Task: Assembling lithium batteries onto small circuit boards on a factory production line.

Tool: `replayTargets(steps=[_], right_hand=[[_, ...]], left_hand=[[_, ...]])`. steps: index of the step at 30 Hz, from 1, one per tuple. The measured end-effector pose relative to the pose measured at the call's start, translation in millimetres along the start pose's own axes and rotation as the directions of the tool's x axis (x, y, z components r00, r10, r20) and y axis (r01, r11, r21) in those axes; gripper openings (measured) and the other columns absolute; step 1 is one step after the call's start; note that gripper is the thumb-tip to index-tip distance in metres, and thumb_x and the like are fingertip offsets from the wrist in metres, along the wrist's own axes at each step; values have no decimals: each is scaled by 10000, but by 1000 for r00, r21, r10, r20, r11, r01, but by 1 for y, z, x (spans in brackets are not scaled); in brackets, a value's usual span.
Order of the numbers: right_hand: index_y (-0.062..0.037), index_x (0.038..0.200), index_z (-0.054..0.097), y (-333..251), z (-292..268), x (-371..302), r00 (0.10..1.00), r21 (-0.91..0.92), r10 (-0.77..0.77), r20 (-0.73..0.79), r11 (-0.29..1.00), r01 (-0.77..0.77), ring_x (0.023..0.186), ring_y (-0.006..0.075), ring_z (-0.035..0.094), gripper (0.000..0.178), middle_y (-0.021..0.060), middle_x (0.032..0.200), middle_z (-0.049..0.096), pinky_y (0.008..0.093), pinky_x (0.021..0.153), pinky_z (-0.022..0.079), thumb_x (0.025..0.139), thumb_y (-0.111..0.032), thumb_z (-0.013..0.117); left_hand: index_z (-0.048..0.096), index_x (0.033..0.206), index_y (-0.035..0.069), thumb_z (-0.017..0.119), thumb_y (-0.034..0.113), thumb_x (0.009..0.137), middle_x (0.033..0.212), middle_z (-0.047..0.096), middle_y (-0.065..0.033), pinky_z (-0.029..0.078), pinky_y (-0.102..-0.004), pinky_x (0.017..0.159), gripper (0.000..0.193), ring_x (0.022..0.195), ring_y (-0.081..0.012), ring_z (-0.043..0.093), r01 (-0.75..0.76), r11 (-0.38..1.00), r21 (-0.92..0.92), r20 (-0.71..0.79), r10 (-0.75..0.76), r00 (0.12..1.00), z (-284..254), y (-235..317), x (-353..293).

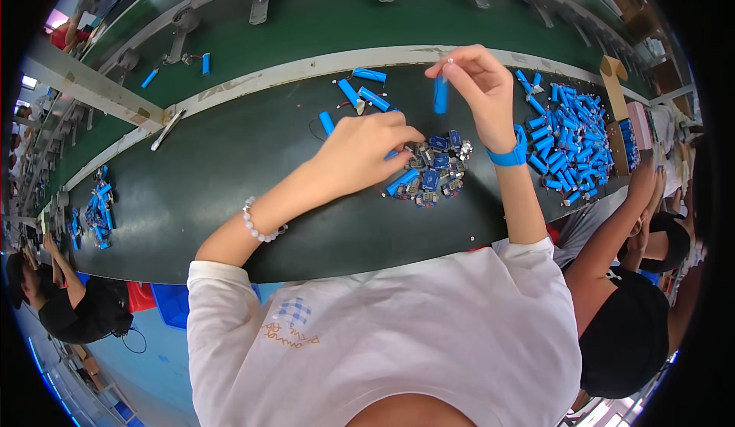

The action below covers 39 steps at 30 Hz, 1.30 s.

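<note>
My right hand point(481, 82) is raised near the far edge of the dark worktop, pinching the upper end of a blue cylindrical battery cell point(440, 96) that hangs upright. A small whitish piece shows at its fingertips. My left hand point(367, 150) is curled low over the left side of a pile of small circuit boards point(438, 168). A bit of blue shows between its thumb and fingers, but what they grip is mostly hidden. Another blue cell point(403, 183) lies against the pile. Beyond my left hand lie several loose blue cells with thin wires point(374, 98).
A big heap of blue cells point(568, 140) covers the right side, beside an open cardboard box point(615, 82). A smaller cluster point(99, 209) sits at far left. Behind a pale rail point(306, 67) runs a green conveyor point(321, 32). Other people work at both sides.
</note>
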State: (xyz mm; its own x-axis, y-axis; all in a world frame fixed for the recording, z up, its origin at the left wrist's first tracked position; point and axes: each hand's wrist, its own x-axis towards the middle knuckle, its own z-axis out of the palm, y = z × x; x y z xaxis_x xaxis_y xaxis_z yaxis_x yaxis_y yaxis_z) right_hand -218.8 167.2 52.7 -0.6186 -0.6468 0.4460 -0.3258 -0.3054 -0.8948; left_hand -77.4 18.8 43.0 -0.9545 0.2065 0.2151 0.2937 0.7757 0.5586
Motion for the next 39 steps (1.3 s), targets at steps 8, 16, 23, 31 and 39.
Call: replayTargets(steps=[8, 16, 23, 31, 39], right_hand=[[2, 961, 607, -15, 2, 13, 983, -210, -162, -84, 967, 142, 849, 126, 586, 90, 65, 954, 598, 245, 804, 450, 882, -5, 563], [-3, 897, 629, -61, 17, 33, 992, -100, 0, 122, 995, 12, 750, 114, 528, 62, 49, 907, 569, 244, 711, 418, 843, 7, 600], [-37, 796, 627, -65, 33, 37, 911, 73, 330, 246, 931, -357, 696, 41, 502, 47, 13, 839, 612, 187, 572, 363, 806, -64, 665], [-33, 807, 624, -52, 47, 35, 942, 27, 276, 193, 958, -286, 683, 17, 506, 58, 5, 800, 631, 172, 547, 362, 814, -80, 658], [22, 792, 635, -48, 58, 29, 999, -207, 29, -14, 978, -31, 682, 32, 527, 18, -3, 746, 617, 178, 605, 398, 786, 9, 646]], left_hand=[[663, 1006, 54, 691, 279, 770, 817, 579, -68, 491, -329, 584, 327, 720, -226, 612, -61, 996, 69, -124, 70, 990, 38, -4, 8], [631, 1092, 31, 679, 45, 767, 972, 636, -45, 503, -219, 674, 329, 792, -73, 599, 133, 669, -731, -71, -269, 961, -12, -5, 9], [573, 1213, 8, 600, 2, 866, 1026, 546, -44, 500, -253, 774, 348, 947, -115, 585, -121, 563, -818, -334, -292, 896, -53, 4, 4], [506, 1261, 8, 646, -8, 837, 1066, 535, -108, 527, -236, 748, 446, 897, -164, 646, -11, 544, -839, -345, -516, 784, -66, 16, 0], [541, 1181, -34, 680, -9, 807, 1070, 604, -121, 527, -256, 785, 400, 919, -150, 631, -147, 566, -811, -437, -421, 795, -60, 12, 2]])
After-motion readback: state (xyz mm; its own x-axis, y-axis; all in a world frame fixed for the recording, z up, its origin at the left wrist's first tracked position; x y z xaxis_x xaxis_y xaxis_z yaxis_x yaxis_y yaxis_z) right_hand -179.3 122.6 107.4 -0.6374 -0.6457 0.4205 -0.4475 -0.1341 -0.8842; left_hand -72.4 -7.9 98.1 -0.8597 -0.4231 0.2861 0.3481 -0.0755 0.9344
